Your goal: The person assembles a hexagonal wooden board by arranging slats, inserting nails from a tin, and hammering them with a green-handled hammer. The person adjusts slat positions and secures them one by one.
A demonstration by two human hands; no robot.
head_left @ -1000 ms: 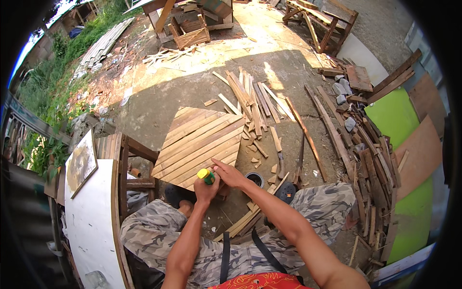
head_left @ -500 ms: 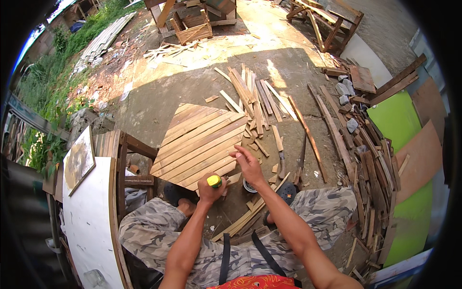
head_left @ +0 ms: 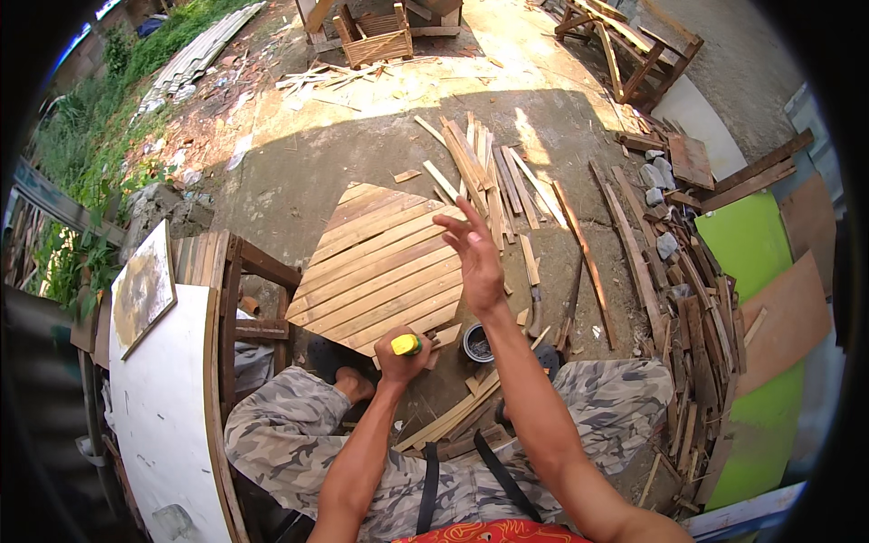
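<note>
A slatted wooden panel (head_left: 380,262), made of diagonal strips, lies on the ground before me. At its near edge, my left hand (head_left: 400,355) is closed around a tool's handle (head_left: 405,344) with a yellow and dark green end; the rest of the tool is hidden, so its kind is unclear. My right hand (head_left: 475,258) is raised above the panel's right side, fingers apart, with nothing visible in it. Below my right wrist stands a small round tin (head_left: 477,343) with small grey pieces inside, too small to make out.
Loose wooden strips (head_left: 471,163) lie beyond the panel. A machete-like blade tool (head_left: 534,303) and a long batten (head_left: 587,267) are to the right, beside a scrap-wood pile (head_left: 692,317). A white-topped bench (head_left: 167,389) stands at left. A wooden crate (head_left: 373,41) sits far off.
My right hand has risen away from the panel's near right corner, its fingers spreading. The tin now shows more fully. My left hand keeps its grip on the handle.
</note>
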